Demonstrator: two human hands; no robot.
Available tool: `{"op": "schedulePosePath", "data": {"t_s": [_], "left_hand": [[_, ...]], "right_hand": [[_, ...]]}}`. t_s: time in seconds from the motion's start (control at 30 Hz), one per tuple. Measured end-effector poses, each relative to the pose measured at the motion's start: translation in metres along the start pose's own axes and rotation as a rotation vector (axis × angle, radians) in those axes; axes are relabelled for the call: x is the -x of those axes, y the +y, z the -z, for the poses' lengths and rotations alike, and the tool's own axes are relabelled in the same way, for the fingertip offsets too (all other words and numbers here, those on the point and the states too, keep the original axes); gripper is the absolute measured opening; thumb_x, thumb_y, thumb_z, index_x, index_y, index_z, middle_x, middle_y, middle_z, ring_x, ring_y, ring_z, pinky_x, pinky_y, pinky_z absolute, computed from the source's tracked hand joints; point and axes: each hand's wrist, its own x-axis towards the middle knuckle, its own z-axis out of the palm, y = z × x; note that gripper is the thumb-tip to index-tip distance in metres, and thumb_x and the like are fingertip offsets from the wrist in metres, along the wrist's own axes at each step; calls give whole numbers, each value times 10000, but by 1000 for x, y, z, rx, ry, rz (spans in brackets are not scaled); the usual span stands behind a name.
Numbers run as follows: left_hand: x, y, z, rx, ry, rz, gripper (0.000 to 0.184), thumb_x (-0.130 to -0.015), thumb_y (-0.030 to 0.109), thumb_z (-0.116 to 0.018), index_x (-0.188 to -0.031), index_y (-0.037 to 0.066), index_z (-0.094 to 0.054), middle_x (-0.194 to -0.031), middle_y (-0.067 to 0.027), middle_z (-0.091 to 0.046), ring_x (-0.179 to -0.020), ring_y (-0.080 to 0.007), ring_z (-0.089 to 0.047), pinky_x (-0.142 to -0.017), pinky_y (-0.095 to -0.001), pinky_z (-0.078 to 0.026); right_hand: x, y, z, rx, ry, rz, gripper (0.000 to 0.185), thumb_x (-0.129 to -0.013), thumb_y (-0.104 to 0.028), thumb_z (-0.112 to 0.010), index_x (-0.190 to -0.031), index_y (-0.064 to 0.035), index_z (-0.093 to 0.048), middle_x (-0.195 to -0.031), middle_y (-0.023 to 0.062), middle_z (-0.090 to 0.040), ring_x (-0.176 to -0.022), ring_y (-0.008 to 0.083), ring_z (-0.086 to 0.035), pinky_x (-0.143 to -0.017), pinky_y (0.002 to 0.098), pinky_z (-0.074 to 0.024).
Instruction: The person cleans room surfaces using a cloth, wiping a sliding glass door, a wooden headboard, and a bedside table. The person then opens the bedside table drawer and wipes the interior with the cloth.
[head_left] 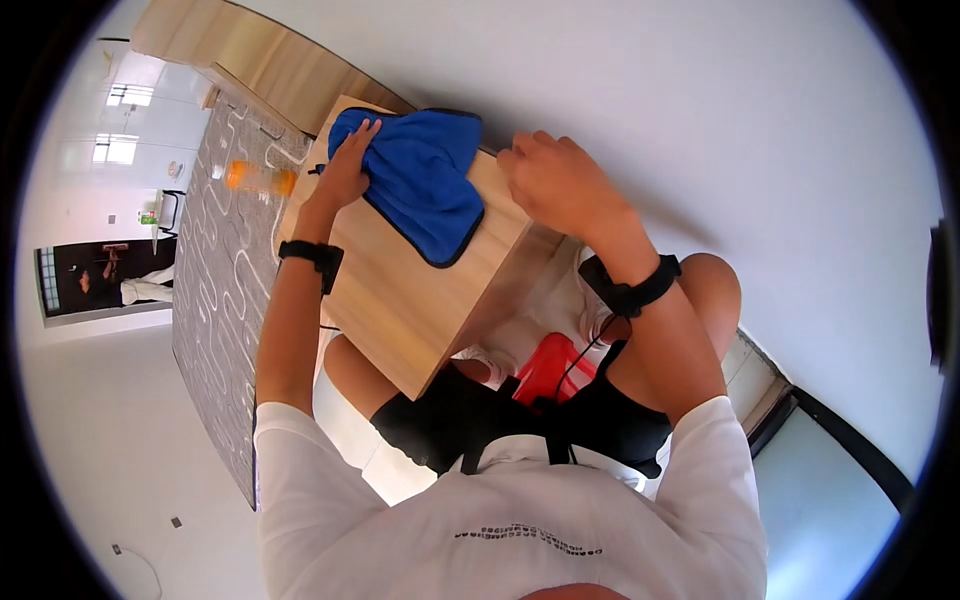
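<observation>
A blue cloth [425,180] with dark edging lies partly rumpled on a small wooden cabinet top [410,310]. My left hand [350,168] rests on the cloth's left side, fingers stretched out over its edge. To the right of the cloth, near the cabinet's wall-side edge, is my right hand [560,185]. Its fingers are curled in, and whatever may be inside them is hidden. A gap separates this hand from the cloth.
A bed with a grey patterned cover [225,300] stands at the left, with an orange-tinted container [258,178] on it. The white wall [700,130] runs along the right. A red stool [550,370] is beneath me. Another person [115,288] is by the far doorway.
</observation>
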Motion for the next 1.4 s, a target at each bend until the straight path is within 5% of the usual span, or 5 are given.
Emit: {"op": "schedulePosePath", "data": {"t_s": [0.1, 0.33, 0.8, 1.0, 1.4], "left_hand": [[1, 58, 13, 87, -79, -419, 1000, -570, -165, -486, -1515, 102, -296, -1571, -136, -292, -1459, -362, -233, -1184, -516, -162], [35, 151, 9, 95, -245, -380, 995, -605, -114, -528, -1532, 154, -282, -1615, -124, -171, -1480, -396, -137, -1162, -566, -154], [207, 27, 21, 118, -418, 408, 1119, -606, -123, -554, -1564, 119, -28, -1597, -267, -1, -1481, -423, -26, -1202, -477, -129], [148, 60, -5, 289, -370, 553, 1035, -760, 75, -706, -1560, 95, -50, -1582, -303, -21, -1463, -467, -88, -1184, -494, -181], [212, 52, -63, 192, -210, 615, 1220, -747, 672, -697, -1520, -44, -81, -1531, -397, -14, -1412, -576, -75, -1173, -542, -151]], "right_hand": [[-6, -19, 7, -103, 75, 74, 153, -776, -88, -623, -925, -62, -650, -930, 95, -603, -912, 263, -616, -754, 390, -517], [-7, -43, -11, -208, -138, 211, 281, -703, -80, -677, -980, -93, -629, -1008, 104, -581, -1023, 285, -573, -696, 419, -480], [-31, -170, -127, -415, -463, 567, 328, -870, -210, -593, -1163, -73, -648, -1300, 182, -558, -1299, 451, -439, -1057, 627, -316], [-131, -49, -144, -342, -710, 381, 770, -667, -305, -832, -1329, -85, -507, -1521, 133, -348, -1430, 396, -266, -1123, 621, -234], [-85, -127, -150, 130, -843, 575, 1465, -366, -351, -937, -1557, -110, -119, -1621, 171, -65, -1473, 459, -35, -1098, 707, -123]]}}
